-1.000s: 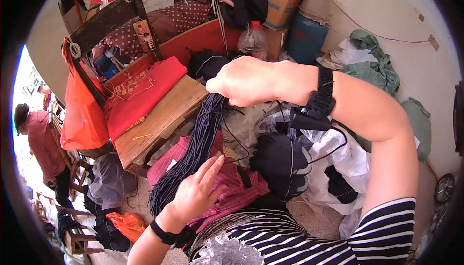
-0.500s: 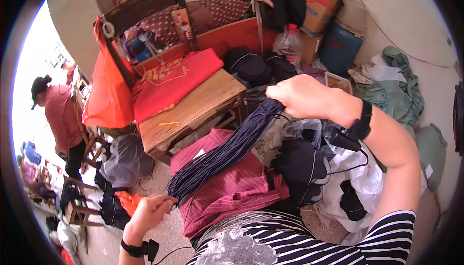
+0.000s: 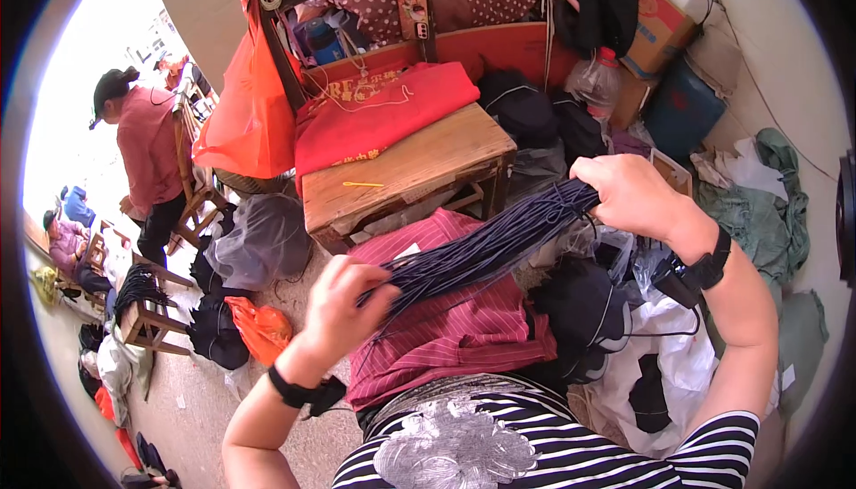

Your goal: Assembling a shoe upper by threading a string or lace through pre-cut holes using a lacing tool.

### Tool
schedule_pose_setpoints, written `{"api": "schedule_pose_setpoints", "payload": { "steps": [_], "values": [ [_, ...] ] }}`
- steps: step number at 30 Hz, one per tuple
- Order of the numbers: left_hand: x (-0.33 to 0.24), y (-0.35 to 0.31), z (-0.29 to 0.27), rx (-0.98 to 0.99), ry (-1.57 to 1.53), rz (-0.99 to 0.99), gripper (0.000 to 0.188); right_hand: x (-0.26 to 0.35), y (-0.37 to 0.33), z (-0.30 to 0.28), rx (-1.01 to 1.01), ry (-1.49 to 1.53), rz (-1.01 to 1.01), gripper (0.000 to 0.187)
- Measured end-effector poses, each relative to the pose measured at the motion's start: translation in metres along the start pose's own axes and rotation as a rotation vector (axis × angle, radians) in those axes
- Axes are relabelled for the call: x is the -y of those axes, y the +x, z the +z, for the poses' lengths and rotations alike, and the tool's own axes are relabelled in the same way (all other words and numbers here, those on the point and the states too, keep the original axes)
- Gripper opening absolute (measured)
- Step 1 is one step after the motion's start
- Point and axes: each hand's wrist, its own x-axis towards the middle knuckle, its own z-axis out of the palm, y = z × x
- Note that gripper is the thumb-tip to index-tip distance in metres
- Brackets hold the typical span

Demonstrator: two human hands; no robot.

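Note:
A long bundle of thin dark navy cords [image 3: 486, 241] stretches slantwise above my lap. My right hand [image 3: 629, 195] grips its upper right end, where a strand is wound around the bundle. At the lower left end my left hand [image 3: 343, 306] curls its fingers and thumb about the loose cord ends, slightly smeared by motion. A few strands hang below the thumb. Beneath the bundle, a dark red pinstriped cloth [image 3: 446, 346] covers my lap. Each wrist wears a black band with a small device.
Ahead stands a wooden stool [image 3: 419, 168] with a red cloth bag [image 3: 392, 110] and a yellow hook-like tool [image 3: 363, 185] on it. An orange bag [image 3: 250, 115] hangs at left. Dark caps [image 3: 584, 311] and white plastic [image 3: 682, 346] lie right. A person [image 3: 147, 150] stands far left.
My left hand has risen and moved right to the cord ends. The bundle now lies flatter, its right end shifted right with my right hand. The whole view has shifted.

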Motion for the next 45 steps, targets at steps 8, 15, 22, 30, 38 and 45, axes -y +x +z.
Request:
{"api": "schedule_pose_setpoints", "payload": {
  "steps": [8, 15, 22, 30, 38, 45],
  "values": [
    [-0.026, 0.025, 0.078, 0.176, 0.185, 0.066, 0.116, 0.007, -0.012, 0.001, -0.067, 0.097, 0.029, 0.034],
    [0.004, 0.044, 0.096, 0.122, 0.141, 0.025, 0.041, 0.013, -0.029, -0.002, -0.168, 0.117, 0.048, 0.029],
    [-0.001, 0.061, 0.069, 0.160, -0.043, -0.179, 0.024, 0.004, -0.054, -0.019, -0.200, 0.093, 0.078, 0.028],
    [0.005, 0.057, 0.040, 0.310, 0.053, -0.184, 0.024, 0.005, -0.091, -0.011, -0.144, 0.098, 0.196, 0.039],
    [-0.012, 0.059, -0.007, 0.419, 0.170, -0.261, 0.031, -0.003, -0.085, 0.000, -0.117, 0.182, 0.180, 0.040],
    [-0.005, 0.070, -0.040, 0.375, 0.267, -0.277, 0.034, -0.006, -0.056, 0.009, -0.096, 0.271, 0.179, 0.034]
  ]
}}
